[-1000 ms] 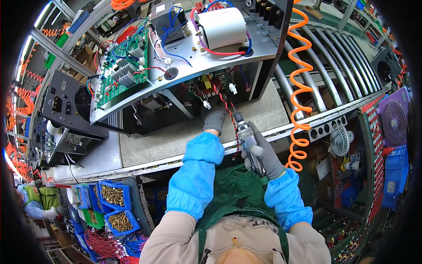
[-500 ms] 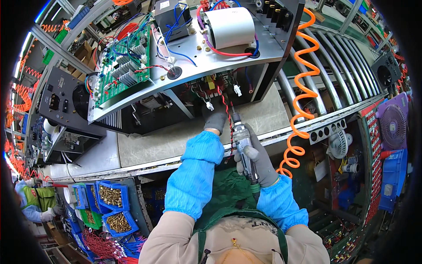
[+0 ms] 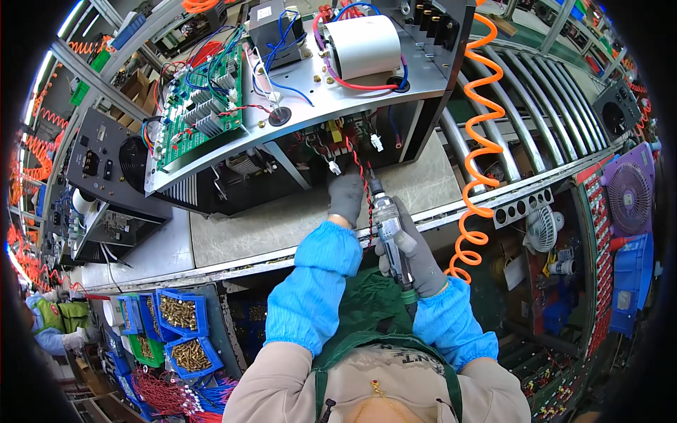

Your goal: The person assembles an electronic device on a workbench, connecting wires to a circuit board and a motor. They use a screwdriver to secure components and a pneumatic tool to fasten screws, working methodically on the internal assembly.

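Note:
An open metal chassis [image 3: 190,163] stands on the bench before me, with a green circuit board [image 3: 201,106] and a white cylinder [image 3: 363,46] on its top plate. My left hand [image 3: 345,197], in a grey glove, reaches to the chassis's open front. Its fingertips are hidden in the dark there. Close by hang a twisted red-and-black wire pair [image 3: 362,173] and a white connector [image 3: 333,166]. My right hand [image 3: 417,257], also gloved, is wrapped round a power screwdriver [image 3: 388,224]. The bit points into the opening, just right of the left hand; its tip's contact cannot be made out.
An orange coiled air hose [image 3: 486,127] hangs to the right, before a roller conveyor [image 3: 543,106]. Blue bins [image 3: 189,356] of brass fasteners sit at lower left, near bundled red wires [image 3: 155,388]. Another chassis [image 3: 106,162] stands left. A co-worker [image 3: 60,317] is at far left.
My left hand has drawn back slightly toward me, so more of the glove shows. The right hand keeps its hold on the screwdriver. The chassis and hose appear slightly further left in view.

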A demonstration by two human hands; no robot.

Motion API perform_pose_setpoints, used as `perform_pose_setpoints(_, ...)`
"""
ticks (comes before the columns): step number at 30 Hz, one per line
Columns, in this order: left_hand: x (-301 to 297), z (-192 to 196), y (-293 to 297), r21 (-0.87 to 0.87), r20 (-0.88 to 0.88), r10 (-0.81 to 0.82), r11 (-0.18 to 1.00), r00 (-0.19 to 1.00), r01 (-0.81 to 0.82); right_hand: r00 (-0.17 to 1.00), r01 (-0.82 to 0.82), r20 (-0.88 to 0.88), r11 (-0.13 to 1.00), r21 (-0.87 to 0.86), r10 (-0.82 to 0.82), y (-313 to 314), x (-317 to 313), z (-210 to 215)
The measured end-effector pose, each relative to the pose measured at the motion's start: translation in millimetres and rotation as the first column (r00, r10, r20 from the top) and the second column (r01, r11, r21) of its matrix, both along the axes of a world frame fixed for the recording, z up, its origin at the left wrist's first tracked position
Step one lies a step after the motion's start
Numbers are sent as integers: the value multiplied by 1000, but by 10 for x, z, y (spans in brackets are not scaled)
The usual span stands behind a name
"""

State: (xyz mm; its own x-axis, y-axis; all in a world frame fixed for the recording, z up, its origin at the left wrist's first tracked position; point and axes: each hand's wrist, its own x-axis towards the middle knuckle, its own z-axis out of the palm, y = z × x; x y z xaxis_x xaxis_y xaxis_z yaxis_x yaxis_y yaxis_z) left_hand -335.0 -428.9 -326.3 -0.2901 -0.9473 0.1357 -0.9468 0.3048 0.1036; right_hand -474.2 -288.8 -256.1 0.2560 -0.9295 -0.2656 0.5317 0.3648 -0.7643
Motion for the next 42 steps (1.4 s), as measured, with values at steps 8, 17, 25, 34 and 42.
perform_pose_setpoints(8, 72, 74, 98, 141, -961, 82, 968, 265, 208, 967, -88, -230, 992, 92, 107, 363, -313, 187)
perform_pose_setpoints(17, -16, 101, 11, 556, -315, 849, 527, -424, 643, 952, -90, -284, 990, 106, 117, 514, -429, 177)
perform_pose_setpoints(25, -157, 366, 70, 577, -392, 801, 597, -452, 558, 939, -129, -306, 986, 104, 156, 499, -430, 222)
perform_pose_setpoints(34, -74, 302, 92, 483, -765, 629, 703, -139, 522, 957, -142, -234, 979, 144, 173, 490, -489, 216)
perform_pose_setpoints(42, 8, 463, 29, 480, -579, 778, 567, -244, 669, 990, -131, 57, 985, 109, 126, 544, -473, 133)
